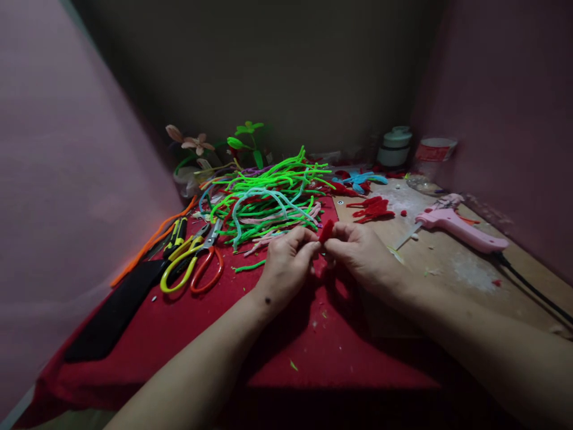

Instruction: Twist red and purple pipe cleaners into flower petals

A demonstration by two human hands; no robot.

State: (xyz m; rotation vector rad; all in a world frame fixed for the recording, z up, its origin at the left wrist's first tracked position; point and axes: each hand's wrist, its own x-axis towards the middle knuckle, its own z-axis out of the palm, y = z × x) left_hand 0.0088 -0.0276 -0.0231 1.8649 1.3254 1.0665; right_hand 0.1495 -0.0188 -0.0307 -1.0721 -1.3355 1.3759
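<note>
"Red piece secure?"

"Both my left hand and right hand are pinched on it, over the table, just short of the pile. Uneven pulling could bend it or make it slip."

"Then what?"

"It might fall among the scraps. Also, the cord of the glue gun lies beyond my right forearm; a snag could drag it."

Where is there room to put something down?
The red cloth, between the black strip and left forearm, looks roomiest. The board between the pink corded tool and right forearm has gaps among scraps. Fuzzy stems crowd the cloth's far side.
</note>
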